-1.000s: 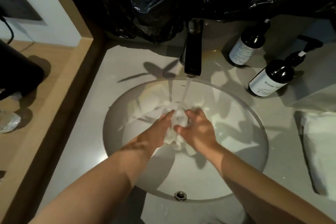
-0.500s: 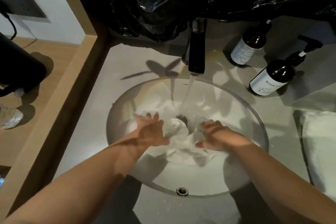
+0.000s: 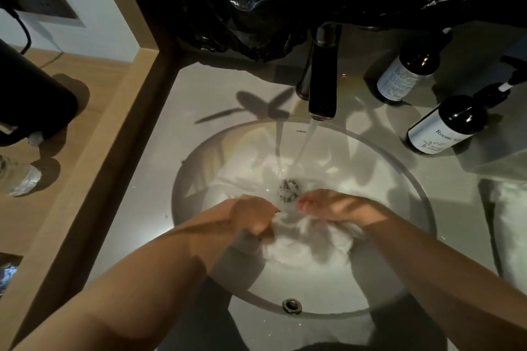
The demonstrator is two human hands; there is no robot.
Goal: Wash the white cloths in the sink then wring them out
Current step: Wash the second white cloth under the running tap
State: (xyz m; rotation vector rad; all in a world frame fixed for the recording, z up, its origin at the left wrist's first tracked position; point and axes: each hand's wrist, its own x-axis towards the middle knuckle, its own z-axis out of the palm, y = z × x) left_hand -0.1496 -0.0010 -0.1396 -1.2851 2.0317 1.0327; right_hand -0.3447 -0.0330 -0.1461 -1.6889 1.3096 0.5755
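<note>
Both in the sink [image 3: 328, 288]: the left hand [image 3: 252, 215] is curled round one end of the white cloth [image 3: 302, 242], which is bunched between and under both hands. The right hand [image 3: 336, 208] lies on the other end, can't tell if it's gripping. Just past the fingertips is the drain [image 3: 289, 189], then the running tap [image 3: 322, 85], with dark bottles [image 3: 445, 128] on the surface [image 3: 216, 94] beyond the right hand.

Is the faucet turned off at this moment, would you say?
No, a stream of water is running from the faucet into the sink.
</note>
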